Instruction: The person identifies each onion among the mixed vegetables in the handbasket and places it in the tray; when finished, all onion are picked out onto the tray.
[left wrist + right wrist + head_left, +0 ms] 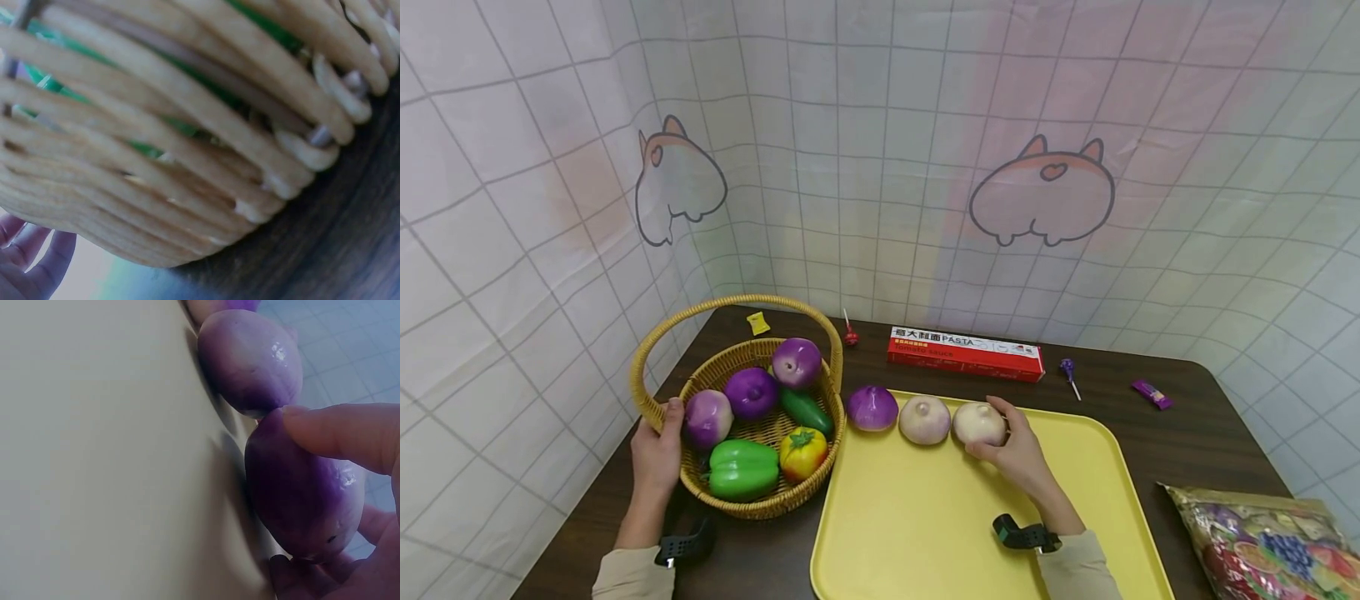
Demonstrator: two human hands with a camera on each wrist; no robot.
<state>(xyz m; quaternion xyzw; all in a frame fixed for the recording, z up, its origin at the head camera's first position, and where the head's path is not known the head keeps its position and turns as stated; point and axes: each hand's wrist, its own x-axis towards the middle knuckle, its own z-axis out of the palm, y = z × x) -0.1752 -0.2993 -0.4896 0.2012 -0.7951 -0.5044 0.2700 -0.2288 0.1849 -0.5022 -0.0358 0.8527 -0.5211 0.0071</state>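
My left hand (657, 454) grips the wicker basket (775, 507) at its left side, thumb over the rim by the foot of the arched handle. Inside the basket lie several purple turnips (751, 393), a green bell pepper (743, 470), a cucumber (806, 412) and a yellow-red tomato (803, 454). On the yellow tray (917, 517), my right hand (1018, 446) holds a white-and-purple turnip (300, 487) between thumb and fingers. Beside it, in a row along the tray's far edge, sit a second pale turnip (925, 419) and a purple one (872, 408).
Behind the tray lies a red pasta box (965, 354). A red lollipop (850, 337), a purple lollipop (1068, 371), a yellow wrapped candy (758, 322) and a purple one (1152, 394) are spread along the back. A printed fruit bag (1270, 542) rests at the right.
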